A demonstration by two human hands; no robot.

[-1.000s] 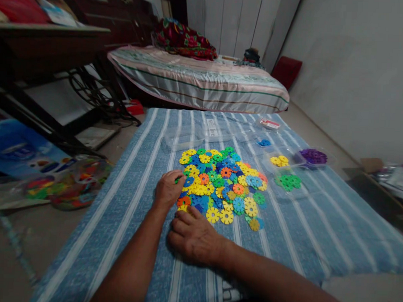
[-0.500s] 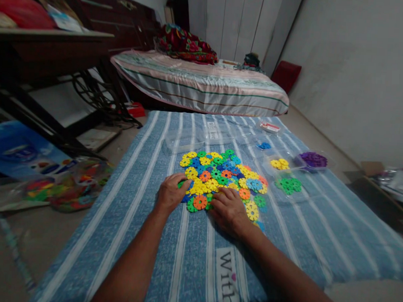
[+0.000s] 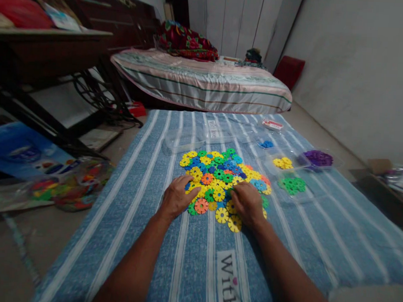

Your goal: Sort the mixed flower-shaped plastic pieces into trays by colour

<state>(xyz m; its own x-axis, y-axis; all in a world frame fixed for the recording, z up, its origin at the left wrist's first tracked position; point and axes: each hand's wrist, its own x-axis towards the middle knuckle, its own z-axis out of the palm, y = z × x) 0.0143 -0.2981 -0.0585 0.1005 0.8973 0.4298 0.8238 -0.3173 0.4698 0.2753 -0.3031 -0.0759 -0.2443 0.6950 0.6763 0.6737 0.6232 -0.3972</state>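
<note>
White letters on the blue striped cloth (image 3: 125,210) read "With", near its close edge, running away from the person; the label on the clear tray (image 3: 213,131) further back is too small to read.

The pile of plastic snowflake discs (image 3: 222,174) lies flat at the middle of the cloth, a rough round patch slightly wider than deep, with no clear long axis or heading. The left hand (image 3: 177,196) rests palm down on the pile's near left edge, fingers spread loosely over yellow and blue discs; whether it grips any cannot be told. The right hand (image 3: 248,202) lies flat on the near right edge, fingers curled over discs, its hold also hidden.

To the right sit sorted clusters: yellow discs (image 3: 283,163), green discs (image 3: 291,184), purple discs (image 3: 317,158) and blue discs (image 3: 266,144).
</note>
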